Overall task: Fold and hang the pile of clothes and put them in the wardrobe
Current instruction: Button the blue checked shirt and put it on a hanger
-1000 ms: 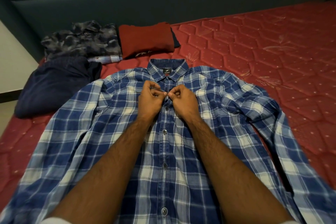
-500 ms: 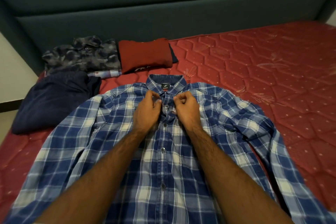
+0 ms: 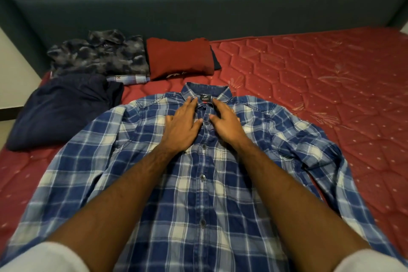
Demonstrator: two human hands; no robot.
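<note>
Your red quilted mattress (image 3: 309,77) | plaid shirt (image 3: 132,172) spread flat | camouflage shirt (image 3: 99,55), red top (image 3: 178,57), navy garment (image 3: 61,108) folded beyond it

A bed is seen from above, covered by a red mattress (image 3: 309,86) quilted in a hexagonal pattern with small pale dots and faint gold leaf motifs. The far edge of the mattress is bounded by a dark teal upholstered headboard (image 3: 198,6), which is divided by a horizontal seam into an upper and a lower panel. The headboard is continued by angled side sections at both ends. A pale wall (image 3: 17,68) is visible at the left, edged at its base by a dark skirting strip (image 3: 10,112). A small patch of light floor (image 3: 4,134) is shown below it. The lighting is dim and even.
</note>
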